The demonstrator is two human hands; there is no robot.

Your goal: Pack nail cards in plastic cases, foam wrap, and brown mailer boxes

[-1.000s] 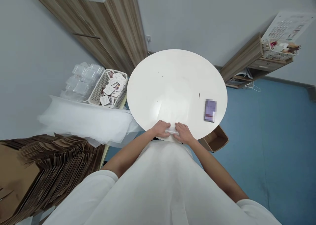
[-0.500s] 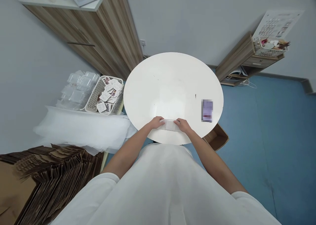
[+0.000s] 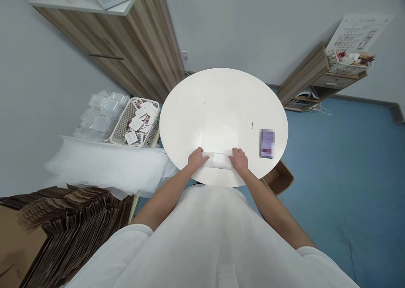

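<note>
A flat, translucent white wrapped packet (image 3: 219, 160) lies across the near part of the round white table (image 3: 218, 98), with a whiter rectangle showing at its middle. My left hand (image 3: 196, 158) grips its left end, thumb on top and pointing inward. At the other end my right hand (image 3: 239, 160) holds it in the same way. What is inside the wrapping cannot be made out.
A blurred-out purple item (image 3: 267, 144) lies on the table's right side. Left of the table are a basket of cards (image 3: 117, 132), clear plastic boxes (image 3: 101, 115), white wrapping sheets (image 3: 104, 165) and folded cardboard (image 3: 82, 224). An open carton (image 3: 278, 178) sits below right.
My hands have moved apart toward the two ends of the packet, the right one shifting farther right. More of the packet shows between them.
</note>
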